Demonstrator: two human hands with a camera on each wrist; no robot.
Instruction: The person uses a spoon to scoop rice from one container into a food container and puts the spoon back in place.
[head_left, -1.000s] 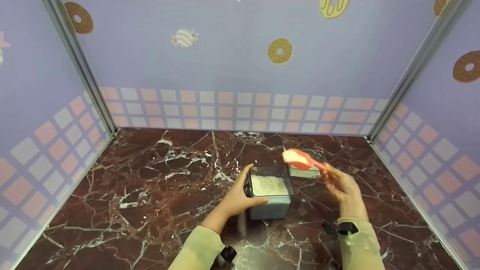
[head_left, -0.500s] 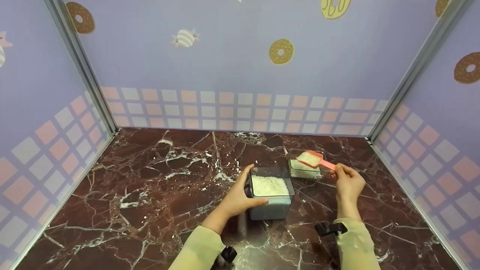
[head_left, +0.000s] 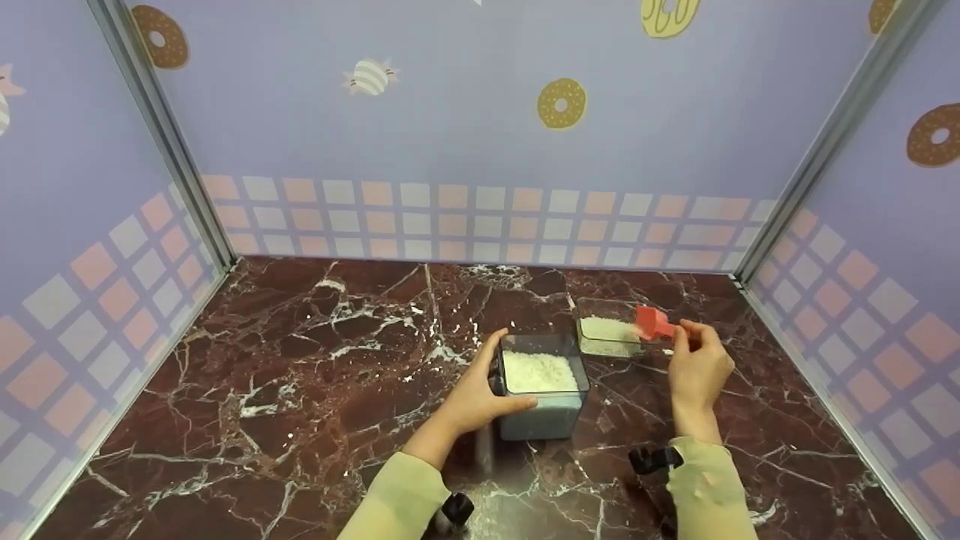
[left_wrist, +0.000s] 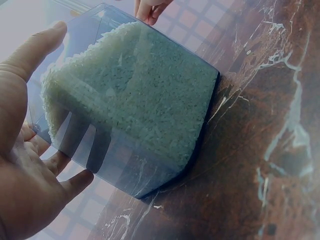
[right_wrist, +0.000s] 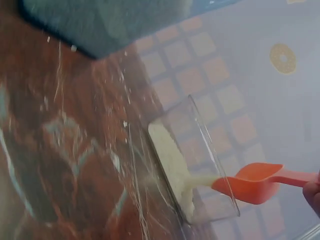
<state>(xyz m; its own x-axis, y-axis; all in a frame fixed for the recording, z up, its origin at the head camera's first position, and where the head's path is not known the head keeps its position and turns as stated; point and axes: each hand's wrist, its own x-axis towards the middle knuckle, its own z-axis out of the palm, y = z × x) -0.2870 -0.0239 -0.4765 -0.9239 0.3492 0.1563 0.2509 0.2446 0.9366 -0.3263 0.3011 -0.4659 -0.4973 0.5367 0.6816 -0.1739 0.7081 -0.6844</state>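
My left hand holds a tall, dark see-through container on the table, thumb along its front and fingers at its far left side. White rice fills much of it, as the left wrist view also shows. Between thumb and fingers, my right hand pinches the handle of a red scoop. The scoop is tipped over the right side of a low clear box, and rice pours from its lip. A layer of rice lies in that box, just behind and right of the tall container.
Scattered white grains and specks lie on the dark red marbled table, mostly left of the tall container. Patterned lilac panels with metal corner posts stand at the back and both sides.
The right hand has carried the heaped scoop rightward from above the gap between the containers, then tipped it, so rice pours into the low box. The left hand stays on the tall container.
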